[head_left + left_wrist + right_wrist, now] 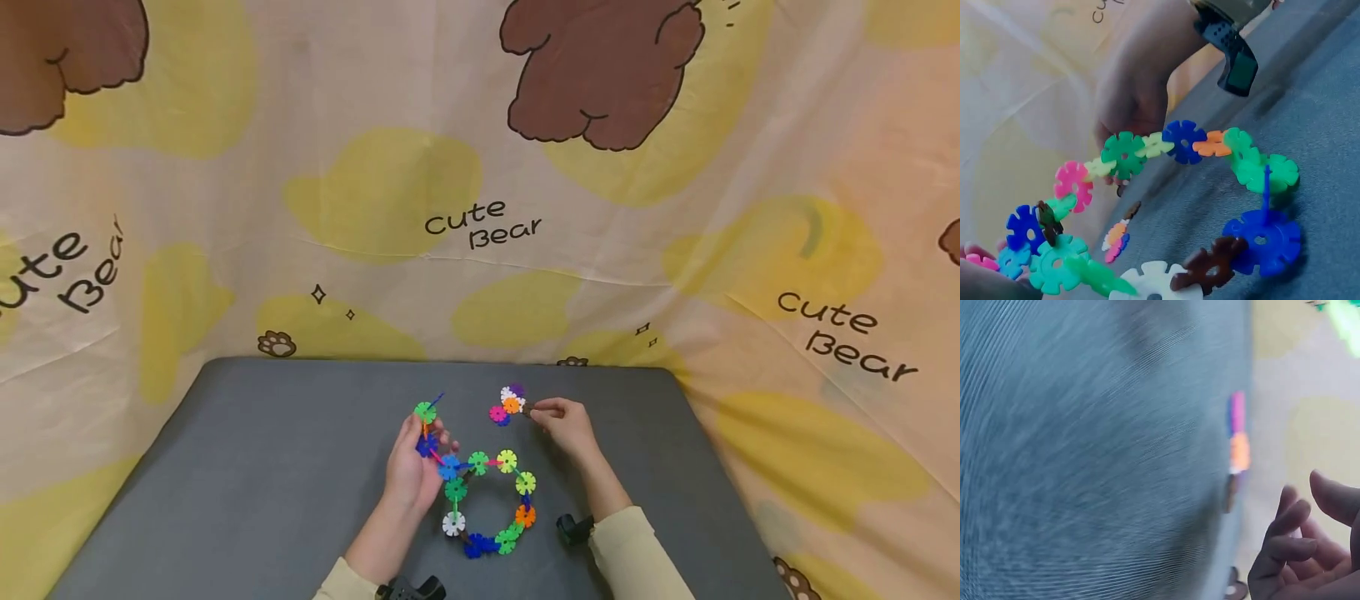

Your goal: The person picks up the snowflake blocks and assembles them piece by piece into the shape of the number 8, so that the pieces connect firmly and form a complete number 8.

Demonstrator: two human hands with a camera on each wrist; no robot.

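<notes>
My left hand [408, 471] grips the tail of a chain of flower-shaped interlocking discs [456, 489], its thumb and fingers around the blue and green end discs [425, 412]. The rest of the chain closes into a ring of green, yellow, orange, blue, brown and white discs, which hangs in front of the left wrist view. Beyond it, a small pile of loose discs [512, 406] in pink, orange, white, purple and blue lies on the table. My right hand [567, 425] reaches to the pile's right side, fingertips by a brown disc [1230, 494]; the right wrist view shows thumb and fingers apart with nothing between them.
The grey tabletop [285, 467] runs back to a cloth backdrop [360, 200] printed with bears and lettering. Dark wrist-worn devices sit on both arms, the right one [574, 530] close over the table beside the ring.
</notes>
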